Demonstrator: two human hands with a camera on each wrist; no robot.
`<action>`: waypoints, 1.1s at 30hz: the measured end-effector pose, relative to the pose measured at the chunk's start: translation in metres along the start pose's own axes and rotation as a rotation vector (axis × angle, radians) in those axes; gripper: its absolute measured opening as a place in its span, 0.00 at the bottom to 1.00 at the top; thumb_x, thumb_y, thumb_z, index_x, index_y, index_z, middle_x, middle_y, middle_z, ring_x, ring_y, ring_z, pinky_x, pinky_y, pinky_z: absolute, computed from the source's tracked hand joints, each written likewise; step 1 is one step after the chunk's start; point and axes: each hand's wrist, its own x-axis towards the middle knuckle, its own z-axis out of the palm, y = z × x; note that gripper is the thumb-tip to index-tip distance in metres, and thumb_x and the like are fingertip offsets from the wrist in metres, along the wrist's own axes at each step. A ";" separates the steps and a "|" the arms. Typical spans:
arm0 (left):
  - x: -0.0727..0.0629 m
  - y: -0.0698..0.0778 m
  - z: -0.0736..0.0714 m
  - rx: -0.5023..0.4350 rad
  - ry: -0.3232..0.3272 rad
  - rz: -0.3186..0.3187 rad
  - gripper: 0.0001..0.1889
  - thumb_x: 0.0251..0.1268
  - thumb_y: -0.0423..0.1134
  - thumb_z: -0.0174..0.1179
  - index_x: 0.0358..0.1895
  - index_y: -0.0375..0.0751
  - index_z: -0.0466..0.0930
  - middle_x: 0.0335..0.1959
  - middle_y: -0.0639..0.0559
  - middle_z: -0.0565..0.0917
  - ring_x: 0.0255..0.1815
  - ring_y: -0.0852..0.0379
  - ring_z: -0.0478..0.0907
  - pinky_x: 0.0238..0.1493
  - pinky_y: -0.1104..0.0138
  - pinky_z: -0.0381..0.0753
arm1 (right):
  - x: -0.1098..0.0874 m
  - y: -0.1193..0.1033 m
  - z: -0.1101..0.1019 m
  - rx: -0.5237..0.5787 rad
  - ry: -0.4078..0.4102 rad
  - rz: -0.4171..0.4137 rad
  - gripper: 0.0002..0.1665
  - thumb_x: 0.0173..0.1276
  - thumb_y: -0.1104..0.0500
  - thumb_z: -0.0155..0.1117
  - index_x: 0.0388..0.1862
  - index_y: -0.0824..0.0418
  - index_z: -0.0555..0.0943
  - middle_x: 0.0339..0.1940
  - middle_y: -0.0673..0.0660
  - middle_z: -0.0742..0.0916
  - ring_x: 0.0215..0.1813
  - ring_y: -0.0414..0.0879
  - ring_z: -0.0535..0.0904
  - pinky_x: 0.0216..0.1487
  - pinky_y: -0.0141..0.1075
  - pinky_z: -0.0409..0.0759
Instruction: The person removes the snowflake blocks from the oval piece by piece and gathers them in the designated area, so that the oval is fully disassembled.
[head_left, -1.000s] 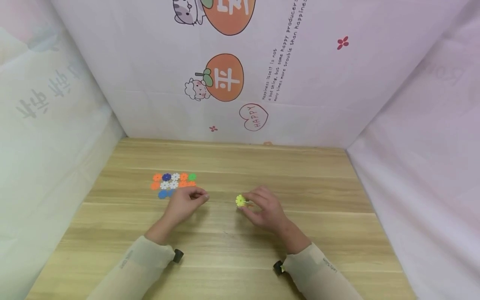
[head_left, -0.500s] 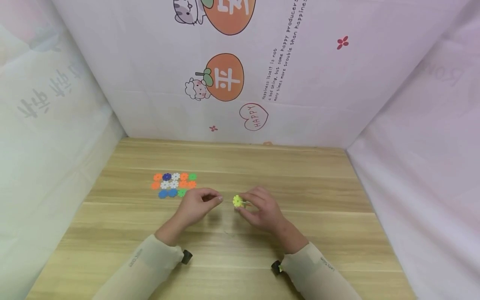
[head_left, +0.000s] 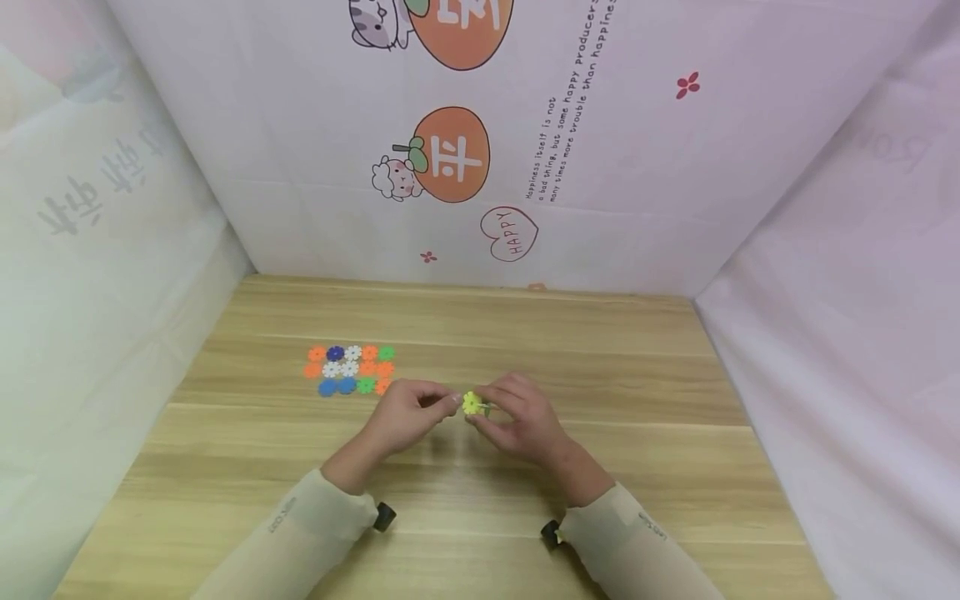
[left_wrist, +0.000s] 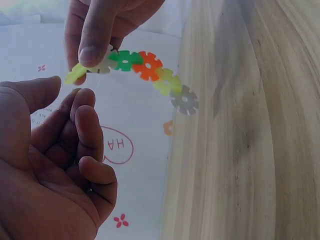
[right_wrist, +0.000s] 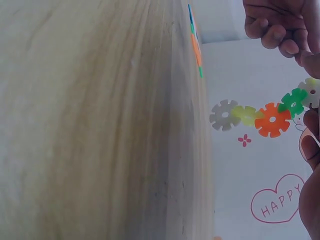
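My right hand (head_left: 523, 419) pinches one end of a short chain of notched snowflake discs between thumb and forefinger. In the left wrist view the chain curves down from that grip: a yellow disc (left_wrist: 74, 75) at the held end, a whitish one (left_wrist: 104, 64) partly under the thumb, then green (left_wrist: 125, 61), orange (left_wrist: 148, 65), yellow (left_wrist: 168, 82) and grey-white (left_wrist: 184, 100). My left hand (head_left: 411, 414) is right beside the end yellow disc, fingers loosely curled. A gap shows between its thumb and forefinger, with nothing visible in it.
Loose snowflake discs lie flat in rows on the wooden table (head_left: 285, 467), left of my hands: orange (head_left: 317, 354), dark blue (head_left: 335, 353), white (head_left: 349, 368), blue (head_left: 327, 388) and green (head_left: 366, 385). A printed white cloth (head_left: 600, 233) stands behind the table, with more cloth at both sides.
My left hand has moved right, away from the loose discs and up to the chain's yellow end disc. My right hand has shifted slightly left with the chain.
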 end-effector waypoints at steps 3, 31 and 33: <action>0.001 0.002 0.002 0.004 -0.004 0.007 0.12 0.72 0.56 0.65 0.43 0.56 0.92 0.40 0.60 0.90 0.43 0.58 0.85 0.46 0.58 0.85 | 0.000 0.001 0.002 0.002 0.002 -0.011 0.19 0.62 0.56 0.79 0.47 0.65 0.88 0.39 0.53 0.90 0.38 0.45 0.83 0.40 0.36 0.81; 0.002 -0.002 0.004 -0.058 0.076 -0.047 0.10 0.72 0.48 0.67 0.37 0.49 0.92 0.31 0.57 0.89 0.34 0.55 0.83 0.36 0.61 0.84 | -0.009 0.005 0.004 -0.073 -0.039 0.019 0.11 0.56 0.64 0.80 0.38 0.60 0.89 0.37 0.51 0.90 0.39 0.46 0.82 0.41 0.39 0.79; 0.002 -0.002 0.004 -0.060 0.081 -0.052 0.09 0.72 0.48 0.67 0.36 0.49 0.92 0.31 0.57 0.88 0.34 0.55 0.83 0.36 0.61 0.83 | -0.008 0.005 0.004 -0.069 -0.034 0.012 0.11 0.55 0.65 0.79 0.38 0.60 0.89 0.36 0.51 0.90 0.38 0.46 0.82 0.41 0.39 0.79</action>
